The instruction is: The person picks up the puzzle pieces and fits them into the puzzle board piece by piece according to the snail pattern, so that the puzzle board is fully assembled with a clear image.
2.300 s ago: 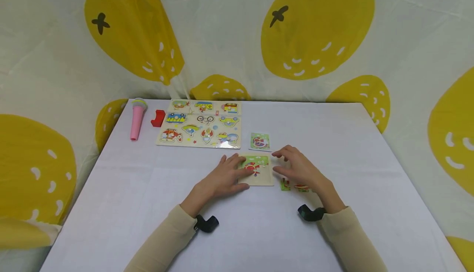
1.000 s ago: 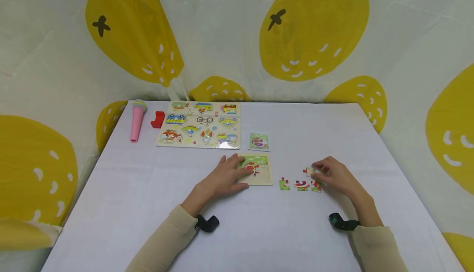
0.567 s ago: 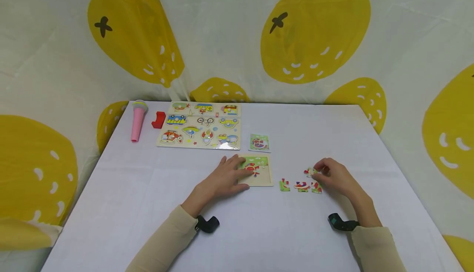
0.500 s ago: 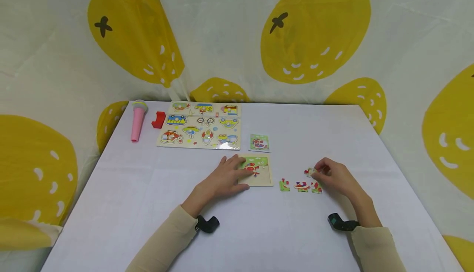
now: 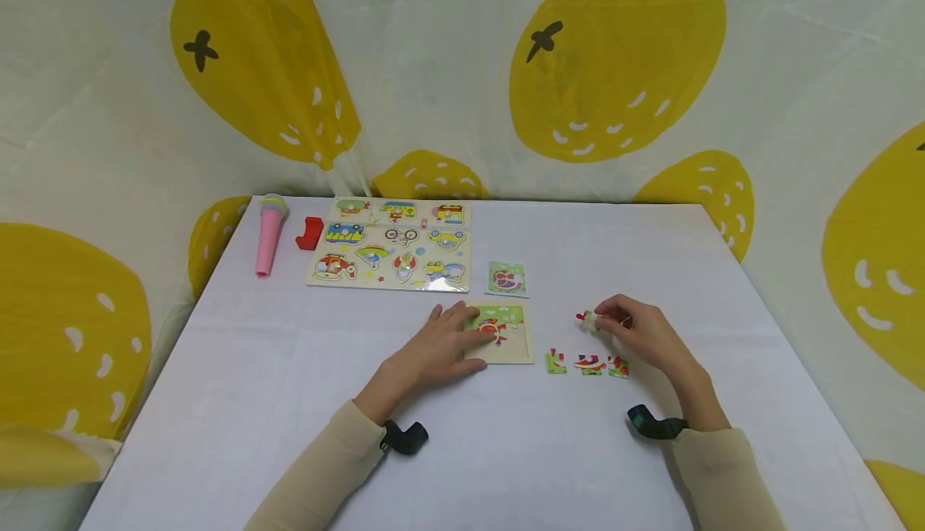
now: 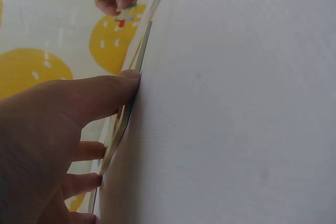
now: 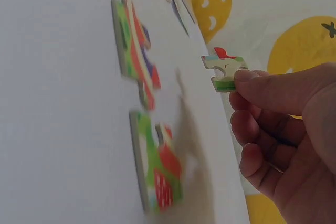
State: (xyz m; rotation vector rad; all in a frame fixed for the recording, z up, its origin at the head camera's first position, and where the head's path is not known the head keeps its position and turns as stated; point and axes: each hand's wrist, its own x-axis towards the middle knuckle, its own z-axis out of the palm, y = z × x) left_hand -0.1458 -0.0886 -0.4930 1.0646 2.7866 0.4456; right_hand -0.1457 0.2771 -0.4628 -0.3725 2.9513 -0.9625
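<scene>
My left hand (image 5: 433, 348) rests with extended fingers over the left part of a small square wooden puzzle tray (image 5: 515, 350), which has a few red and green pieces in its upper and middle part. Between thumb and fingertips, my right hand (image 5: 639, 334) pinches a jigsaw piece (image 7: 224, 69) with a white, green and red print. In the right wrist view this piece is held above the tabletop. Just below it in the head view lie three loose jigsaw pieces: a green and red one (image 5: 556, 361), a purple and red one (image 5: 589, 365) and a green and red one (image 5: 617, 366).
A small picture puzzle (image 5: 507, 278) lies behind the tray. Farther back left are a large vehicle peg puzzle (image 5: 390, 254), a red block (image 5: 309, 234) and a pink toy microphone (image 5: 267, 238). The white table (image 5: 506, 451) ends at a patterned cloth backdrop (image 5: 433, 73).
My right hand moved right from beside the tray to the loose pieces, pinched one, and has now lifted it and shifted left. The left hand stays on the tray.
</scene>
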